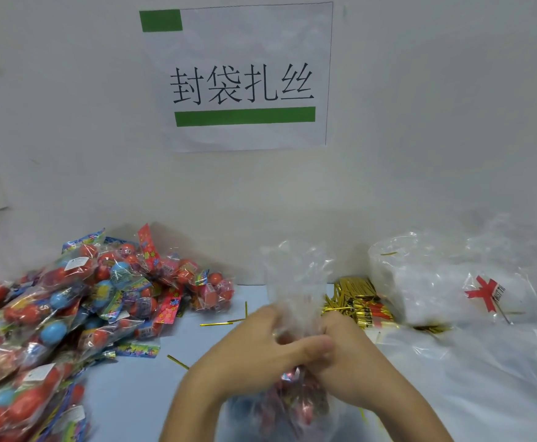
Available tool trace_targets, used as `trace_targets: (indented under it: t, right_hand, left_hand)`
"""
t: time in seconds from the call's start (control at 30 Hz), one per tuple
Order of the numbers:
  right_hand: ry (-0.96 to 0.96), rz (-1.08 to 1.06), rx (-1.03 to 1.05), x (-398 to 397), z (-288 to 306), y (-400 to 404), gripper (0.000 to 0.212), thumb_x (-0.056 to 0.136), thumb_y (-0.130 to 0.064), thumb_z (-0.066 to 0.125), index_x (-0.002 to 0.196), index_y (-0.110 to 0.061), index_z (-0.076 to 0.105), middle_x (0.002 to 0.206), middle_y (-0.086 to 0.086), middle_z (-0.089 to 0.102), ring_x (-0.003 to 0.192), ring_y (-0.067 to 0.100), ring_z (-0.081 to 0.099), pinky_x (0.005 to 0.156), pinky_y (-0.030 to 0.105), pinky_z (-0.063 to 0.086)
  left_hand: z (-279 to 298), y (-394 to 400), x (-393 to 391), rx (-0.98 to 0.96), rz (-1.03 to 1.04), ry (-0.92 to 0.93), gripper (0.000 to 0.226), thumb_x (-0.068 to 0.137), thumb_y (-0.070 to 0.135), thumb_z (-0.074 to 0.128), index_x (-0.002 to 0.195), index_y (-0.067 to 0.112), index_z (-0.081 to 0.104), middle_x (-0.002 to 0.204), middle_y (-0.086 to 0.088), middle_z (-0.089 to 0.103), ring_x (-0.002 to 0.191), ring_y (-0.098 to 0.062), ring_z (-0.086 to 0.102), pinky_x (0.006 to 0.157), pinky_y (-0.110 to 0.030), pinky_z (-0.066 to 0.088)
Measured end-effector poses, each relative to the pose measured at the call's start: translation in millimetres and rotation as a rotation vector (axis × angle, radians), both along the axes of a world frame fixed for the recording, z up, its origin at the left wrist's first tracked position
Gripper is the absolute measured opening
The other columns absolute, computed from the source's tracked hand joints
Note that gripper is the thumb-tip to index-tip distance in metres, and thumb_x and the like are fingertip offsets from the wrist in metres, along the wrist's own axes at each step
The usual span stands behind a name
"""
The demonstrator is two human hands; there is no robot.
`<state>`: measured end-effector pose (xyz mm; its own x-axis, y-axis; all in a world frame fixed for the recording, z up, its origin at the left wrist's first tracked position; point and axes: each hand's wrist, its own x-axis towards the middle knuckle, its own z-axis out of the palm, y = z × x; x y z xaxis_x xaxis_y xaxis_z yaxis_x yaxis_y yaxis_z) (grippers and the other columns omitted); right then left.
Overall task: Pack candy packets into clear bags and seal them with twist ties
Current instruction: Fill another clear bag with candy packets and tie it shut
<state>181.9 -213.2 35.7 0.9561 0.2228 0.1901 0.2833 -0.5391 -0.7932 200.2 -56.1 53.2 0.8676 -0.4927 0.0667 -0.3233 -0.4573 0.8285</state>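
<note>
Evidently the sealing step is in hand: the left hand (pixel 261 342) and right hand (pixel 347 349) both pinch the gathered neck of a clear plastic bag of red candy packets (pixel 292 406) over the pale blue tabletop (pixel 139 393). Next comes one thin gold twist tie (pixel 178 362), lying nearby, wound round that neck.

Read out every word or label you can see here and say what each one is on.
"封袋扎丝": black characters on the white paper sign on the wall, between two green bars.
Red tape cross on the plastic-wrapped bundle: black lettering, too blurred to read.
Candy packets: white stickers and wrapper print, too small to read.
</note>
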Motion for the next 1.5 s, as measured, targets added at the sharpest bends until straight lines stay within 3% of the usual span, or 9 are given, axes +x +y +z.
trace_targets:
  t: [0.1, 0.2, 0.3, 0.47, 0.67, 0.93, 1.07, 1.2, 1.5]
  right_hand:
    - [0.000, -0.081, 0.085, 0, -2, 3, 0.017, 0.060, -0.019, 0.049, 0.057, -0.031, 0.062, 0.056, -0.015, 0.059, 0.059, 0.005, 0.054, 0.055, 0.026, 0.043]
    - [0.002, -0.055, 0.047, -1, -1, 0, 0.009, 0.064, -0.030, 0.059, 0.064, -0.036, 0.065, 0.048, -0.015, 0.053, 0.051, 0.005, 0.050, 0.054, 0.021, 0.038]
    - [0.121, 0.080, 0.131, -7, 5, -11, 0.020, 0.080, -0.043, 0.065, 0.100, -0.043, 0.070, 0.051, -0.010, 0.037, 0.053, 0.011, 0.038, 0.056, 0.024, 0.034]
    - [0.045, -0.175, 0.303, 0, 7, -30, 0.033, 0.099, -0.023, 0.051, 0.121, -0.045, 0.057, 0.059, -0.005, 0.037, 0.053, 0.010, 0.036, 0.050, 0.017, 0.034]
    - [0.083, -0.101, 1.223, 8, 20, -12, 0.047, 0.093, 0.004, 0.032, 0.122, -0.017, 0.062, 0.059, 0.000, 0.043, 0.053, 0.012, 0.038, 0.055, 0.025, 0.029]
    - [-0.168, -0.376, 0.906, 10, 13, 1, 0.042, 0.107, 0.000, 0.030, 0.127, -0.029, 0.052, 0.091, -0.007, 0.076, 0.090, 0.007, 0.072, 0.087, 0.032, 0.049]
    - [-0.123, -0.381, 0.789, 9, 12, -4, 0.031, 0.106, -0.007, 0.040, 0.124, -0.016, 0.064, 0.109, -0.005, 0.076, 0.111, 0.008, 0.068, 0.106, 0.041, 0.048]
    - [-0.081, -0.359, 0.677, 9, 11, -11, 0.030, 0.106, -0.012, 0.043, 0.112, -0.015, 0.072, 0.103, -0.005, 0.077, 0.109, 0.007, 0.068, 0.102, 0.034, 0.050]
    - [-0.116, -0.337, 0.434, 12, 5, -19, 0.030, 0.104, -0.016, 0.049, 0.100, -0.033, 0.073, 0.084, -0.039, 0.068, 0.086, -0.023, 0.059, 0.069, -0.003, 0.040]
  left_hand:
    - [-12, -20, 5, -0.118, -0.027, -0.056, 0.070, 0.075, 0.072, 0.052, 0.080, 0.003, 0.061, 0.068, -0.002, 0.057, 0.062, -0.014, 0.050, 0.058, -0.039, 0.044]
    - [-18, -17, 11, -0.264, 0.007, -0.028, 0.044, 0.092, 0.046, 0.056, 0.091, 0.006, 0.073, 0.080, -0.001, 0.067, 0.073, -0.016, 0.060, 0.072, -0.051, 0.053]
    - [-21, -6, 14, -0.427, 0.077, 0.018, 0.025, 0.095, 0.042, 0.055, 0.101, 0.034, 0.077, 0.105, 0.003, 0.074, 0.096, -0.016, 0.069, 0.086, -0.036, 0.052]
    - [-24, -3, 20, -0.528, 0.240, 0.058, 0.038, 0.097, 0.039, 0.047, 0.074, 0.019, 0.071, 0.079, -0.001, 0.075, 0.086, -0.010, 0.073, 0.081, -0.027, 0.052]
    - [-21, -17, 16, -0.492, 0.362, 0.007, 0.047, 0.101, 0.043, 0.043, 0.057, 0.032, 0.058, 0.053, 0.010, 0.053, 0.060, -0.006, 0.060, 0.059, -0.010, 0.045]
    - [-22, -28, 13, -0.362, 0.164, -0.058, 0.045, 0.101, 0.048, 0.035, 0.067, 0.029, 0.059, 0.077, -0.026, 0.062, 0.068, -0.025, 0.054, 0.069, -0.038, 0.045]
    - [-25, -25, 12, -0.379, 0.161, -0.064, 0.046, 0.085, 0.063, 0.040, 0.086, 0.026, 0.066, 0.085, 0.008, 0.066, 0.087, -0.009, 0.065, 0.082, -0.018, 0.048]
    - [-21, -25, 11, -0.380, 0.163, -0.098, 0.050, 0.085, 0.062, 0.038, 0.089, 0.021, 0.066, 0.085, 0.013, 0.066, 0.085, 0.001, 0.061, 0.076, -0.005, 0.043]
    - [-15, -20, 13, -0.262, 0.211, -0.269, 0.043, 0.102, 0.039, 0.041, 0.069, 0.013, 0.052, 0.052, 0.009, 0.044, 0.055, -0.006, 0.039, 0.059, -0.029, 0.037]
